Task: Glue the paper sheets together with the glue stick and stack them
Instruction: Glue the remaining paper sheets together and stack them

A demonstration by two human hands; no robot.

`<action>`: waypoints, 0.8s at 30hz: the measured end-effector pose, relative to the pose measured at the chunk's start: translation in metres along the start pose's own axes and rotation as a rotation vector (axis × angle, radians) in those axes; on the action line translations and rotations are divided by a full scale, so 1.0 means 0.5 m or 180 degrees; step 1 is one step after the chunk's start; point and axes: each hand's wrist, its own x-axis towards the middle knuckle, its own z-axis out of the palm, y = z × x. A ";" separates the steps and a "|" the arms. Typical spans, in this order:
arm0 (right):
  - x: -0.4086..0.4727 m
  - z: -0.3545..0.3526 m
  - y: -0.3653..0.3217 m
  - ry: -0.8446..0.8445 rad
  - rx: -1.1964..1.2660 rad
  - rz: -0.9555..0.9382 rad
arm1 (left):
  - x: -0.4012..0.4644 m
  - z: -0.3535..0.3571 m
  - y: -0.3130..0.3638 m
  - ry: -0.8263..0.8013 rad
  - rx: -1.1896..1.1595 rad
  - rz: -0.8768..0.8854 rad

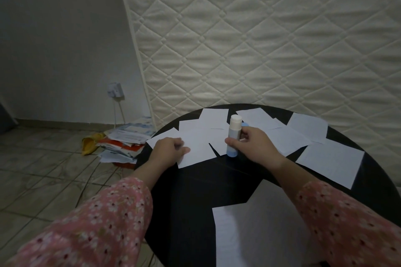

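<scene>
The glue stick [234, 135] stands upright, long axis vertical, toward the far edge of the desk [195, 191], pinched between thumb and fingers [231, 141] of the right hand [251, 143]. The left hand [168, 147], fingers curled, presses a white sheet [196, 147] just beside it. The stick is white with a blue base, its blue cap [244, 124] apparently off behind it.
</scene>
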 end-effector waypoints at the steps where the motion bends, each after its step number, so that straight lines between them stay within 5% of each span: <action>1: 0.000 0.001 0.001 -0.0008 -0.0025 0.0000 | 0.001 0.001 0.000 -0.0004 0.0033 -0.0005; 5: 0.002 -0.002 0.002 0.0002 -0.0113 -0.0013 | 0.003 -0.002 0.020 0.0042 0.0358 0.0121; 10: 0.001 -0.004 0.010 -0.0022 -0.0227 -0.0012 | -0.024 0.007 0.054 -0.0488 0.0886 0.0512; 24: 0.001 -0.001 0.006 -0.0001 -0.0205 -0.0010 | -0.027 0.022 0.055 -0.0227 0.0575 0.0623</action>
